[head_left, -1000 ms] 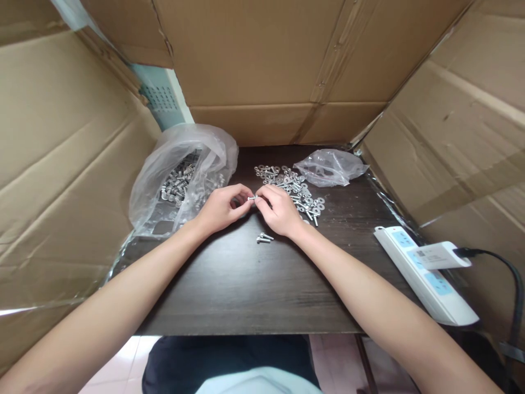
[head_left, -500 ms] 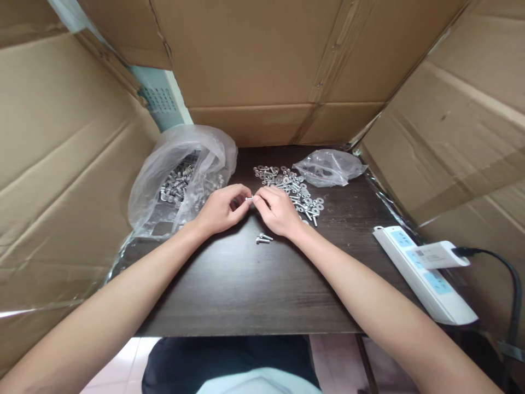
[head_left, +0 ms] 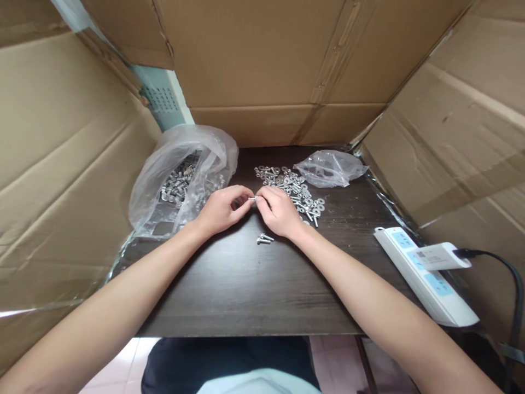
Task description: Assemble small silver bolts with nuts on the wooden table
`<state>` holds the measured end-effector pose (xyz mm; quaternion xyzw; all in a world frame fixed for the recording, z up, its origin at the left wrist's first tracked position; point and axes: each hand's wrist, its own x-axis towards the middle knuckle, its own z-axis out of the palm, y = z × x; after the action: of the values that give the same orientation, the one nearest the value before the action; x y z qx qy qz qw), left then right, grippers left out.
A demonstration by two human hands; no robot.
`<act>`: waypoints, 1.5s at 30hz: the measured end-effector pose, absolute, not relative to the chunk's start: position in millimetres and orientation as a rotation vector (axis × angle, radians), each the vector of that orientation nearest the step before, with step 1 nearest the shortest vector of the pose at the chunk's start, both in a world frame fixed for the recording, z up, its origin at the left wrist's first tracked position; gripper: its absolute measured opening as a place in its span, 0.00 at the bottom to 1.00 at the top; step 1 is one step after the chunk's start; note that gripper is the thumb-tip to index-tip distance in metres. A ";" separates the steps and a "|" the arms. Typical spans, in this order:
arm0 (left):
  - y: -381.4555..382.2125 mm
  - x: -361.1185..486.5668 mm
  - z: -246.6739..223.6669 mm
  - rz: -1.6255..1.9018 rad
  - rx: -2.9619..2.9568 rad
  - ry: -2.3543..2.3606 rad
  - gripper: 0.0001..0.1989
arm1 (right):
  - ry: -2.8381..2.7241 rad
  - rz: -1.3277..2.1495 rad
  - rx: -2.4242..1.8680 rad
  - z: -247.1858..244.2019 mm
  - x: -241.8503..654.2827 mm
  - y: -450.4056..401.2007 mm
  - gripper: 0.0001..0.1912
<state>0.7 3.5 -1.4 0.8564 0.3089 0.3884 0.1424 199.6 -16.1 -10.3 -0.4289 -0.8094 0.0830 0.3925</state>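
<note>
A small silver bolt [head_left: 252, 198] spans the gap between my two hands above the dark table. My left hand [head_left: 225, 208] pinches one end of it between thumb and fingertips. The other end is in the closed fingers of my right hand [head_left: 279, 209]; whether a nut or washer sits there is too small to make out. Two bolts [head_left: 264, 239] lie on the table just below my hands. Beyond my right hand spreads a loose pile of bolts, nuts and washers [head_left: 301, 194].
At the left, an open clear plastic bag [head_left: 141, 189] holds many metal fasteners. Another clear bag [head_left: 330, 167] lies at the back right. A white power strip [head_left: 426, 279] with a plugged-in adapter [head_left: 441, 257] rests along the right side. Cardboard walls [head_left: 262, 60] surround the table.
Almost nothing differs. Both hands keep their pinch on the bolt, with only slight finger movement and a tiny shift of the whole view.
</note>
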 end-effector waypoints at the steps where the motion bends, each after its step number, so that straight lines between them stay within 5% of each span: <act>1: 3.9 0.6 -2.0 1.119 2.484 0.889 0.07 | -2.057 0.204 -1.089 -10.3 199.5 -16.2 0.13; 45: 4.5 -0.9 -0.4 1.063 2.507 0.923 0.09 | -2.082 0.193 -1.173 -8.4 199.6 -17.8 0.12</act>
<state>-0.9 4.5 -0.4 0.8643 0.3181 0.3664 0.1327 199.6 -17.8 -8.4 -0.4558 -0.8090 0.0750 0.3634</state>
